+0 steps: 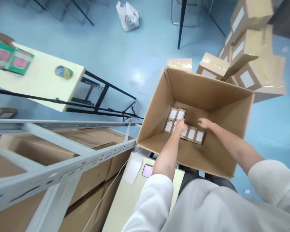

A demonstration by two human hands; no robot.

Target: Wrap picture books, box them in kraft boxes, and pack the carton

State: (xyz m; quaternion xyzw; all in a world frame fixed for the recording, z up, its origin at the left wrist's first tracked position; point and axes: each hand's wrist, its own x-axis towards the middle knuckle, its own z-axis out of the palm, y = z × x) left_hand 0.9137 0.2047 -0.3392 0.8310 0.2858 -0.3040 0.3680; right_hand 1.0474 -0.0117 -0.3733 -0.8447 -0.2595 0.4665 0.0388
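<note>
A large open cardboard box [228,106] stands in front of me, and both my arms reach down into it. On its floor lie several small brown boxes with white labels, lined up in two rows toward the left side. My left hand [181,125] is over the small boxes, close to a labelled box [184,132]; its fingers are mostly hidden, so its grip cannot be made out. To the right, my right hand [204,123] hovers apart from the rows, fingers loosely bent with nothing visible in them. The end small box [199,137] lies below it.
Taped cartons [250,71] are stacked beyond the box on the right. A metal shelf frame [70,164] holding cardboard boxes fills the left. A phone [147,171] lies on a pale table [122,206] near me. A white plastic bag [128,16] sits on the floor.
</note>
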